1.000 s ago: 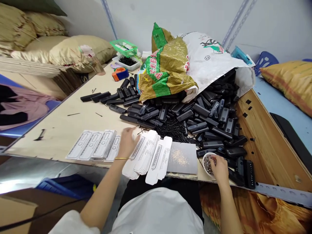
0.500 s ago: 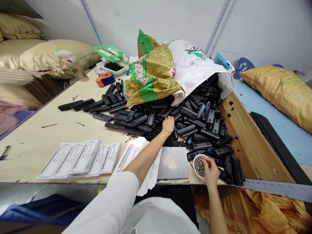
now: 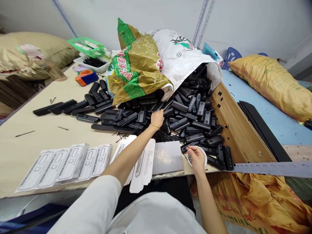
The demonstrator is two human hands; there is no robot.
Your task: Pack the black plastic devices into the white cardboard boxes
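My left hand [image 3: 157, 119] reaches into the heap of black bar-shaped plastic cases [image 3: 179, 123], just above a bunch of thin black sticks [image 3: 162, 134]. Its fingers point down and away, hidden behind the back of the hand. A white bowl [image 3: 204, 160] of small shiny metal pieces [image 3: 189, 158] stands near the table's front edge. Over it is my right hand [image 3: 198, 160], closed with thumb and fingertips pinched together; whatever they hold is too small to make out. Between my arms lies a grey sheet [image 3: 175, 166] with pale small bits [image 3: 163, 157] scattered on it.
Printed white boxes [image 3: 73, 162] line the table's front left, with flat white cartons [image 3: 143, 162] under my left forearm. A gold-green sack [image 3: 143, 68] and a white sack [image 3: 180, 61] lie behind the heap. A wooden board [image 3: 243, 130] borders the right side.
The view has shifted, moving the scene left in frame. My right hand has moved to the left across the bowl, fingertips now at its left rim. My left hand stays at the heap.
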